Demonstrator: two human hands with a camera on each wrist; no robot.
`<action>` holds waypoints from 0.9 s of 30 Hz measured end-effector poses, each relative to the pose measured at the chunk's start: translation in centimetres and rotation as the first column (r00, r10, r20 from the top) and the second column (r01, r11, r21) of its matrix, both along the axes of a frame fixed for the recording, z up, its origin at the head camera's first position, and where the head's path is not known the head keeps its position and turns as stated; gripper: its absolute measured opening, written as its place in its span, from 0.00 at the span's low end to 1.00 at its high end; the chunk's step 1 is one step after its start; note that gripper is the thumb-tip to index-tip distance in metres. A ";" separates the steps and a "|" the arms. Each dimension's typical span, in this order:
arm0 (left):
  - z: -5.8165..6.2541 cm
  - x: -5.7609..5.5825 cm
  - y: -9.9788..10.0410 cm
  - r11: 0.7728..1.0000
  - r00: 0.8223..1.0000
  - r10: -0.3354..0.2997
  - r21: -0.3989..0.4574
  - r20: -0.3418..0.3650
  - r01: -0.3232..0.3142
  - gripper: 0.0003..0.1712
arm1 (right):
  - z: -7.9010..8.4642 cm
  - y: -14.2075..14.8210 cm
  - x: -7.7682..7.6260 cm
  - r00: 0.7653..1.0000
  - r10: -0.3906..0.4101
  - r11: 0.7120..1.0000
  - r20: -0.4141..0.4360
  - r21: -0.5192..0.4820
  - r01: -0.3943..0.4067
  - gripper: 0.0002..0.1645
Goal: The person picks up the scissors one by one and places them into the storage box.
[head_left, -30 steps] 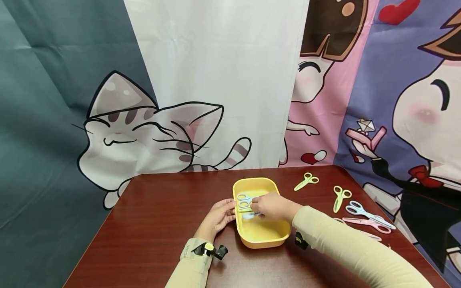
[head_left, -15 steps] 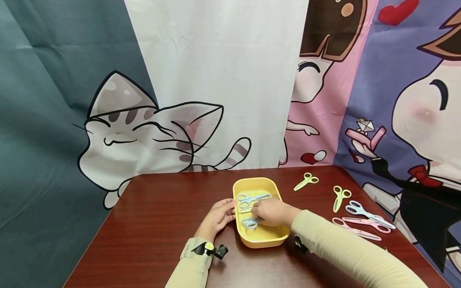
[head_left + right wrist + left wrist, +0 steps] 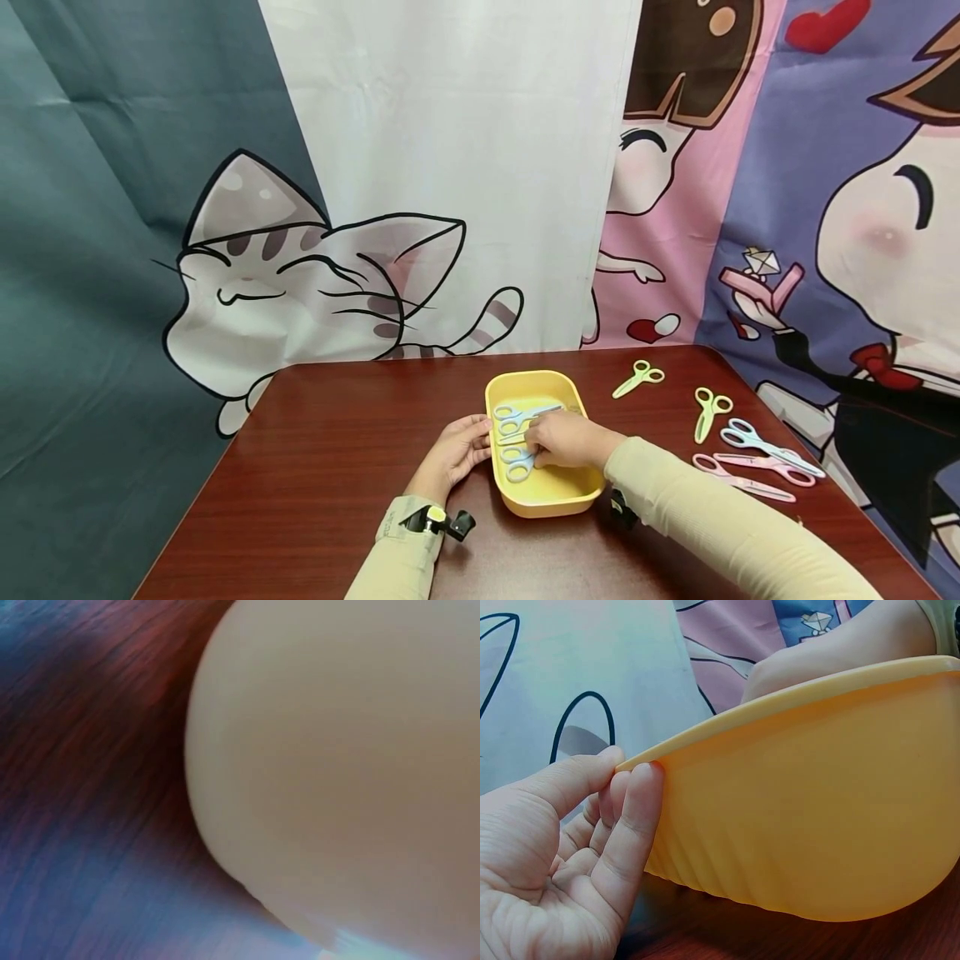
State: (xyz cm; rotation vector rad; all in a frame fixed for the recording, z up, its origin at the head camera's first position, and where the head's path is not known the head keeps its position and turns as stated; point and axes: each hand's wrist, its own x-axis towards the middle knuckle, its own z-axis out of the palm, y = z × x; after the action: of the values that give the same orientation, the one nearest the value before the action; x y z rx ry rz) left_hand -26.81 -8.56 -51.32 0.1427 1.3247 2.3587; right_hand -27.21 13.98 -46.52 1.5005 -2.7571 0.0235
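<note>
The nearer blue scissors [image 3: 519,463] have turned and shifted slightly left inside the yellow tray [image 3: 546,507].

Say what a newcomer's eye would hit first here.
Probably the big cartoon cat on the backdrop, filling the left of the head view behind the table. Next, the bright yellow tray at mid-table, its rim pinched by the left hand, with the right hand inside, curled over blue scissors. Then the loose pink, green and blue scissors scattered along the table's right side.
</note>
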 end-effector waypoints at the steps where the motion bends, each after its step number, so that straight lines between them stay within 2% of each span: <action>1: 0.0 0.0 0.0 1.000 1.000 -0.001 -0.002 0.000 0.001 0.06 | 0.0 0.0 0.0 1.000 -0.005 1.000 0.015 -0.003 0.005 0.12; 6: 0.2 0.1 0.1 1.000 1.000 -0.002 -0.007 -0.003 0.002 0.06 | 0.0 -0.2 -0.2 0.999 -0.015 1.000 0.050 -0.019 0.016 0.13; 15: 0.3 0.1 0.0 1.000 1.000 -0.006 -0.013 -0.005 0.005 0.07 | -0.4 -0.4 -0.5 1.000 -0.003 0.999 0.005 -0.046 0.004 0.12; 27: 0.3 0.3 -0.1 1.000 1.000 -0.006 -0.006 -0.011 0.006 0.05 | -0.1 0.0 -0.5 1.000 0.013 0.998 0.016 -0.058 -0.012 0.11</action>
State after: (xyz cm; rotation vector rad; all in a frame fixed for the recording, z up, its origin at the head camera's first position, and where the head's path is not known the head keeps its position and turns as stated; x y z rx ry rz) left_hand -26.54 -8.62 -50.98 0.1581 1.3341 2.3522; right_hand -27.76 14.00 -46.60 1.5107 -2.7340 0.1145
